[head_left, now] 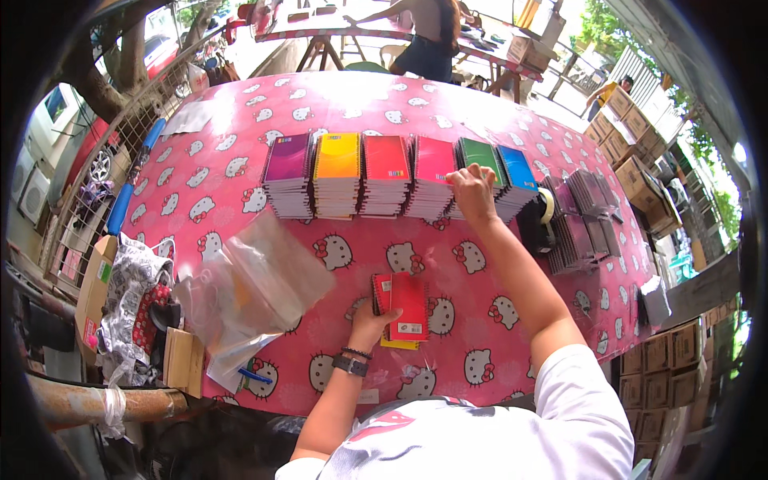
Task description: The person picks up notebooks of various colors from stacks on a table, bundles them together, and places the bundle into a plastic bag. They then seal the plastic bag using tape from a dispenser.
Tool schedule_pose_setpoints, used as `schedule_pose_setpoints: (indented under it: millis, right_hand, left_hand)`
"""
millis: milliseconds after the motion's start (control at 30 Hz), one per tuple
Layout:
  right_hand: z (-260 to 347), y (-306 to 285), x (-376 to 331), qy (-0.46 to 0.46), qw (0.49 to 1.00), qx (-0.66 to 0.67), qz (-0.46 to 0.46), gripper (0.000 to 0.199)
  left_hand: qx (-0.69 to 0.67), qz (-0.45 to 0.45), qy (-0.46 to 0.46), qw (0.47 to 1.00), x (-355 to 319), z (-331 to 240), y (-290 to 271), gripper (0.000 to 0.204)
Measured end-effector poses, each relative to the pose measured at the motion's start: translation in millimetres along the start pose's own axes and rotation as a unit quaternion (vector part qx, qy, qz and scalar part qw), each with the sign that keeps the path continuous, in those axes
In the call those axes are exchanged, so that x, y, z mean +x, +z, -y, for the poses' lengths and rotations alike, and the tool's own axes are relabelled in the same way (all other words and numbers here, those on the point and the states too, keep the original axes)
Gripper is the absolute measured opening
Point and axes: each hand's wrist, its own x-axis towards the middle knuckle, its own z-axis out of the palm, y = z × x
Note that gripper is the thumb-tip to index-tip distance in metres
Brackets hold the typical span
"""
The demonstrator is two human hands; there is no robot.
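Note:
Several small spiral notebooks (408,302), red on top with a yellow one showing beneath, are gripped in my left hand (372,324) near the table's front edge. My right hand (476,192) reaches out to the row of notebook stacks, its fingers curled in over the front of the green notebook stack (478,154); whatever they pinch is hidden. Just left of that hand stands the pink notebook stack (434,164), with the red (386,164), yellow (338,160) and purple (288,160) stacks farther left. At the row's right end is the blue notebook stack (518,168).
Clear plastic bags (272,272) lie at the left, near a wooden block (183,362) and a blue pen (254,375). A tape dispenser (538,220) and wrapped notebook bundles (584,224) sit at the right. Cardboard boxes (668,360) stand beyond the pink-covered table (352,104).

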Motion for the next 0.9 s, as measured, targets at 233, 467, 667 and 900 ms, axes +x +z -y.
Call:
schedule_pose_setpoints:
  millis: [233, 467, 667, 900]
  right_hand:
    - [-11, -8, 11, -0.031, 0.996, 0.069, -0.038, 0.009]
    - [7, -53, 36, 0.077, 0.937, 0.287, -0.186, 0.013]
    - [49, -69, -48, 0.284, 0.663, 0.626, 0.297, 0.022]
    - [89, -30, -92, 0.172, 0.886, 0.395, 0.17, 0.029]
  left_hand:
    - [0.06, -0.04, -0.008, 0.997, 0, -3, -3, 0.04]
    - [0.041, -0.028, 0.033, 0.998, -1, -4, -2, 0.043]
    - [-0.163, -0.037, -0.062, 0.984, 5, 4, -7, 0.071]
    - [-0.032, -0.044, -0.045, 0.997, -5, -18, -1, 0.039]
